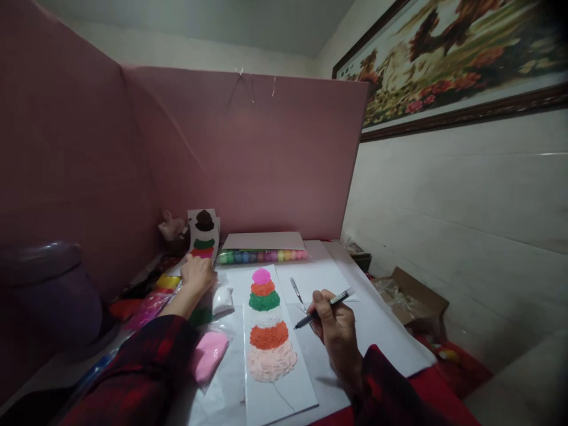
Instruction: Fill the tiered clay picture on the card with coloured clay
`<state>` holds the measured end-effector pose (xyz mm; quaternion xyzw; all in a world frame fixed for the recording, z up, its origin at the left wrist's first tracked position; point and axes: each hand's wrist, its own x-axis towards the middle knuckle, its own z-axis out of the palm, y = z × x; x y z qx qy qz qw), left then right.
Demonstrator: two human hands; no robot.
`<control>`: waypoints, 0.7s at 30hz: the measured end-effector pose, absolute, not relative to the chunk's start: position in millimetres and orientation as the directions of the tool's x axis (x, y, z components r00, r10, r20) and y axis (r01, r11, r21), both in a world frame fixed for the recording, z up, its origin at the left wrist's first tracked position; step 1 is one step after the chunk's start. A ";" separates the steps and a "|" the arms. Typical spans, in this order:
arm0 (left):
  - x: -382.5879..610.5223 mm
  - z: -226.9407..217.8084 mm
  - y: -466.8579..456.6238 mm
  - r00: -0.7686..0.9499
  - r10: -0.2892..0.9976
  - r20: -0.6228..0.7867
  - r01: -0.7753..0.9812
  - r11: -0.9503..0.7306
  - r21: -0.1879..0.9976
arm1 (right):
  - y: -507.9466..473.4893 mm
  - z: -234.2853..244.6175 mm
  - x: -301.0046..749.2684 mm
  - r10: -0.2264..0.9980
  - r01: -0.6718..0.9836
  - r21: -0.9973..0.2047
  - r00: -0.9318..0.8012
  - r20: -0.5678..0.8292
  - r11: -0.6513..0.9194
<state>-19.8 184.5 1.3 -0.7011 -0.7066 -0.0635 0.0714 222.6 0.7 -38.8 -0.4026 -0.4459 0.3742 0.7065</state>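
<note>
My right hand (pixel 335 322) is closed around a black pen (pixel 323 309), its dark tip pointing down and left toward a long white card (pixel 284 387). On that card stand stacked textured bands of pink, orange, green and white. A slim silver tool (pixel 296 289) shows just beyond my right hand; whether that hand also touches it, I cannot tell. My left hand (pixel 197 272) reaches to the lower end of a second decorated card (pixel 205 236) with brown, black, green and red shapes. The fingers of this hand are mostly hidden. Beside it lies a small bag of white clay (pixel 222 300).
A pack of pink clay (pixel 210 357) lies left of the long card. Behind it are a row of coloured pots (pixel 264 256) and a flat white box (pixel 264 240). Pink panels (pixel 248 154) enclose the back and left. A cardboard box (pixel 417 296) sits at the right.
</note>
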 end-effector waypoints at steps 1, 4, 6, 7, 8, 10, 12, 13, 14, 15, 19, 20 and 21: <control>-22.7 -1.7 189.8 -0.015 0.984 0.176 0.999 0.021 -0.032 | 0.0 -38.0 223.1 0.889 -0.149 -0.906 0.307 0.340 0.397; -32.5 -6.7 203.4 -0.043 0.986 0.159 0.995 0.057 -0.081 | -2.6 -36.5 224.1 0.884 -0.070 -0.909 0.276 0.378 0.411; -38.8 -9.2 209.7 -0.057 0.986 0.156 0.992 0.073 -0.102 | -4.4 -36.9 224.7 0.867 0.014 -0.898 0.255 0.429 0.441; -41.5 -10.6 211.8 -0.062 0.986 0.156 0.991 0.080 -0.109 | -5.2 -37.5 225.0 0.856 0.062 -0.887 0.242 0.458 0.457; -43.8 -12.2 213.2 -0.067 0.985 0.157 0.990 0.086 -0.115 | -5.9 -38.3 225.4 0.844 0.107 -0.875 0.232 0.484 0.472; -47.4 -15.3 214.7 -0.073 0.983 0.168 0.988 0.094 -0.124 | -6.7 -40.1 226.1 0.824 0.176 -0.851 0.219 0.523 0.494; -50.4 -17.6 215.4 -0.074 0.980 0.185 0.987 0.099 -0.128 | -7.0 -41.7 226.3 0.809 0.210 -0.834 0.214 0.548 0.510; -51.8 -18.2 215.8 -0.075 0.978 0.195 0.987 0.101 -0.127 | -7.1 -42.3 226.2 0.802 0.218 -0.827 0.213 0.558 0.518; -53.2 -18.6 216.2 -0.078 0.976 0.205 0.987 0.105 -0.123 | -7.1 -42.8 225.9 0.796 0.221 -0.823 0.216 0.565 0.524; -54.6 -18.9 216.8 -0.084 0.973 0.216 0.987 0.110 -0.115 | -7.2 -43.2 225.6 0.792 0.222 -0.820 0.221 0.570 0.528; -60.2 -19.9 219.2 -0.109 0.959 0.263 0.992 0.123 -0.038 | -8.0 -44.4 224.6 0.782 0.237 -0.807 0.212 0.586 0.541; -61.3 -20.4 219.9 -0.116 0.954 0.276 0.992 0.123 -0.007 | -8.2 -44.7 224.5 0.781 0.247 -0.803 0.204 0.591 0.543; -62.3 -21.0 220.6 -0.124 0.949 0.290 0.992 0.120 0.033 | -8.3 -45.1 224.6 0.780 0.256 -0.799 0.196 0.594 0.544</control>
